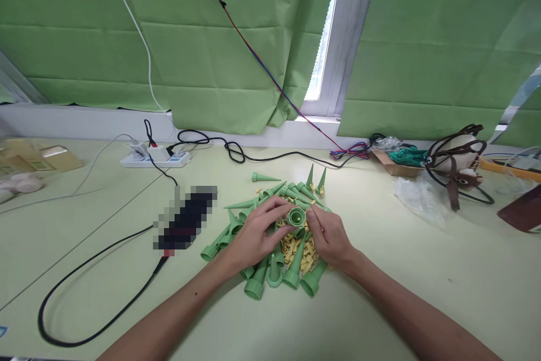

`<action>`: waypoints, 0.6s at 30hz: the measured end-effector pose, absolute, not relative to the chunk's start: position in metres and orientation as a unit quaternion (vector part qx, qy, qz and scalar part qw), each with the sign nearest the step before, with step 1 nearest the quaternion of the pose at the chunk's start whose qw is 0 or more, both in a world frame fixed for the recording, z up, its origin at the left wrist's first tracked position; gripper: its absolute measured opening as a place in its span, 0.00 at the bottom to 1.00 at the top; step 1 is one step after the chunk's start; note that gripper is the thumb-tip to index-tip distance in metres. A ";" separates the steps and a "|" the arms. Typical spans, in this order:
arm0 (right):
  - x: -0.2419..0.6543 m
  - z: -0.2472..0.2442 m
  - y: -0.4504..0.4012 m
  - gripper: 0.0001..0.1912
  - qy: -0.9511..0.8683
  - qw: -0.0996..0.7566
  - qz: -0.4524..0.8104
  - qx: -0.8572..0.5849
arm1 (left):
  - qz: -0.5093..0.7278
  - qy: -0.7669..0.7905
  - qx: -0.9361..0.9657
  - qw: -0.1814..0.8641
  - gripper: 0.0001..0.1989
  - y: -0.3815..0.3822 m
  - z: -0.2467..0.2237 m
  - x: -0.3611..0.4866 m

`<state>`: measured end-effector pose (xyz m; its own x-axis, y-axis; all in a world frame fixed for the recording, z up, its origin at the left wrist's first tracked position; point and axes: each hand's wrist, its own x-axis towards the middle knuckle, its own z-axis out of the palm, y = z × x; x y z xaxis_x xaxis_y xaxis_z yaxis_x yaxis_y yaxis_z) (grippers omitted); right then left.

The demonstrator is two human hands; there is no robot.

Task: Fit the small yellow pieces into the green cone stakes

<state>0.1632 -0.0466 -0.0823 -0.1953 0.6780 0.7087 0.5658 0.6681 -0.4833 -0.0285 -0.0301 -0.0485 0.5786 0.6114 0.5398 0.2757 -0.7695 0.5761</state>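
Note:
My left hand (264, 230) is closed around a green plastic watering spike (297, 217), a hollow cone whose round open end faces me. My right hand (333, 237) is closed in a pinch against the right side of that spike; whatever its fingertips may hold is hidden. Under and around both hands spreads a heap of similar green spikes (255, 286), lying in various directions. Among them is a pile of small yellow plastic fittings (310, 257). Behind my right hand, two green spikes (322, 181) stand point up with yellow fittings at their bases.
A pixelated dark device (188, 220) with a black cable lies left of the heap. A white power strip (156, 158) sits by the wall. To the right are a clear plastic bag (418, 200), a cardboard box (393, 165) and a bag with brown straps (459, 158).

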 end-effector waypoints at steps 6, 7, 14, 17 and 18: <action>0.163 -0.085 -0.044 0.18 -0.781 0.483 0.066 -0.390 | 0.376 0.235 0.876 0.188 0.20 -0.026 -0.054 -0.032; 0.163 -0.086 -0.044 0.18 -0.782 0.481 0.068 -0.390 | 0.377 0.233 0.877 0.184 0.20 -0.025 -0.055 -0.033; 0.162 -0.085 -0.045 0.18 -0.773 0.491 0.063 -0.398 | 0.375 0.273 0.868 0.179 0.18 -0.027 -0.054 -0.030; 0.162 -0.083 -0.046 0.18 -0.759 0.501 0.068 -0.410 | 0.381 0.309 0.851 0.188 0.11 -0.028 -0.052 -0.028; 0.162 -0.083 -0.046 0.17 -0.755 0.503 0.071 -0.413 | 0.383 0.319 0.845 0.192 0.07 -0.028 -0.051 -0.028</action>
<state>0.1618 -0.0464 -0.0828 -0.1516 0.6958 0.7020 0.5527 0.6485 -0.5234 -0.0278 -0.0279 -0.0505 0.5030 0.6863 0.5254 0.3928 -0.7230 0.5684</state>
